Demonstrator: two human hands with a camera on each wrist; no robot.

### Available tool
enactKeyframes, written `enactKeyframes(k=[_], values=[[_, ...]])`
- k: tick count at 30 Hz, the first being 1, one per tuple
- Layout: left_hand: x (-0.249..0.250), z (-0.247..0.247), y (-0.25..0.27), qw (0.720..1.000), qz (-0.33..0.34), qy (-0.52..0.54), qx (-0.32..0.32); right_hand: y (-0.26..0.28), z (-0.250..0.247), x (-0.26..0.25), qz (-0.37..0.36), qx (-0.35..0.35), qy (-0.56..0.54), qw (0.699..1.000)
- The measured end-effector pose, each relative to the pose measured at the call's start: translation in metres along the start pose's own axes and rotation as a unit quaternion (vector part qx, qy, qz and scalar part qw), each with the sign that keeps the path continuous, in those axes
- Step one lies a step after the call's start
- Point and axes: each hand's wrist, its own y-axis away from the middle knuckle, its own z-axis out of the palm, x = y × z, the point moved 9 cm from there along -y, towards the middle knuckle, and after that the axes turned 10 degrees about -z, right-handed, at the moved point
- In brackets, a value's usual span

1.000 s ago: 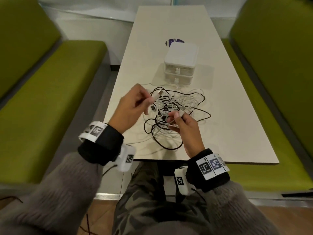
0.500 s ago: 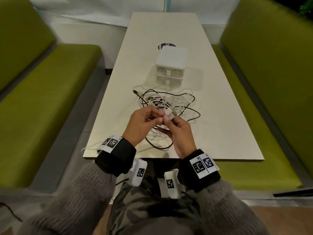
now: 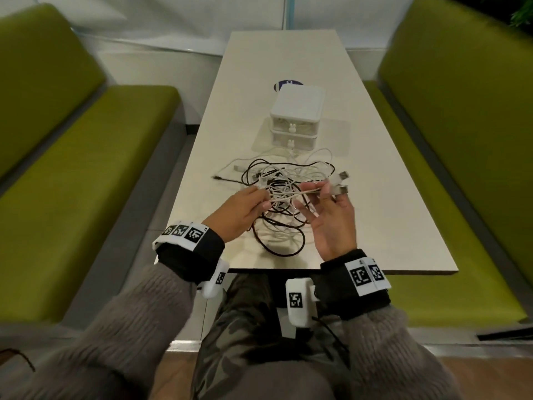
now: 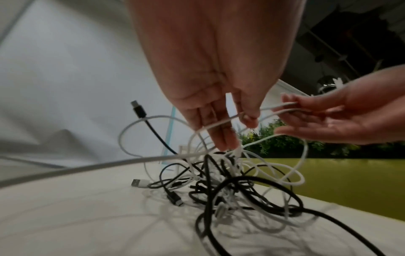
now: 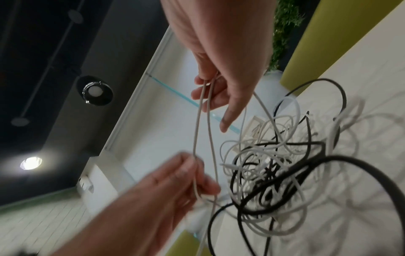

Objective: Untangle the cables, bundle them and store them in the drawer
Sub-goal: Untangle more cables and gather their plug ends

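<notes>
On the near half of the worktop (image 3: pixel 375 197) lies the cable tangle (image 3: pixel 284 194), black and white leads knotted together, loops spilling toward the near edge. Two strands of one white cable (image 3: pixel 291 195) are lifted out of the pile and stretched between both hands, above the tangle. Left hand (image 3: pixel 235 215) pinches the strands at one end with thumb and fingertips, other fingers pointing down toward the pile. Right hand (image 3: pixel 331 223) pinches the other end between thumb and forefinger, palm up, remaining fingers spread loose; grey plugs (image 3: pixel 341 183) stick out just past its fingertips. Black plug (image 3: pixel 216 177) on a black lead pokes out of the pile's left side, flat on the worktop. White plug (image 4: pixel 139 183) sits at the tangle's left edge in the left wrist view.

Just beyond the tangle stands the drawer unit (image 3: pixel 297 116), small, white, two stacked drawers, both closed, each with a small white knob; a white lead runs up to its base. Blue round sticker (image 3: pixel 281 85) shows behind the unit. Green benches (image 3: pixel 86 157) flank the worktop on both sides. Both wrists carry black bands with printed marker tags; grey fuzzy sleeves, camouflage trousers below.
</notes>
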Motion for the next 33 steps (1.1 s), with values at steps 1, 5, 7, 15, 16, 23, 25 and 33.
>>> enactKeyframes(k=[1,5,7,15,16,23,25,33], values=[[-0.008,0.0,-0.003,1.0,-0.011,-0.014,-0.001,-0.004,-0.005,-0.007,-0.009,0.012,-0.016,1.0],[-0.035,0.004,-0.018,0.993,-0.096,-0.047,-0.057,-0.014,-0.02,-0.036,-0.055,0.013,-0.003,0.998],[-0.035,-0.01,-0.034,0.992,-0.106,-0.07,-0.015,-0.014,-0.021,-0.041,-0.066,0.015,0.001,0.998],[-0.012,-0.063,-0.055,0.965,-0.163,0.184,0.093,-0.013,-0.016,-0.05,-0.118,-0.002,0.074,0.99],[-0.014,-0.066,-0.057,0.947,-0.17,0.256,0.089,-0.011,-0.009,-0.046,-0.119,-0.019,0.089,0.989],[0.044,-0.1,-0.067,0.971,-0.026,0.231,0.065,-0.008,0.015,-0.002,-0.066,-0.103,0.221,0.968],[0.045,-0.089,-0.064,0.984,-0.034,0.176,0.011,-0.014,0.01,0.007,-0.063,-0.098,0.27,0.956],[-0.003,-0.099,-0.051,0.988,-0.103,-0.1,0.054,-0.023,-0.011,0.007,-0.04,-0.072,0.299,0.951]])
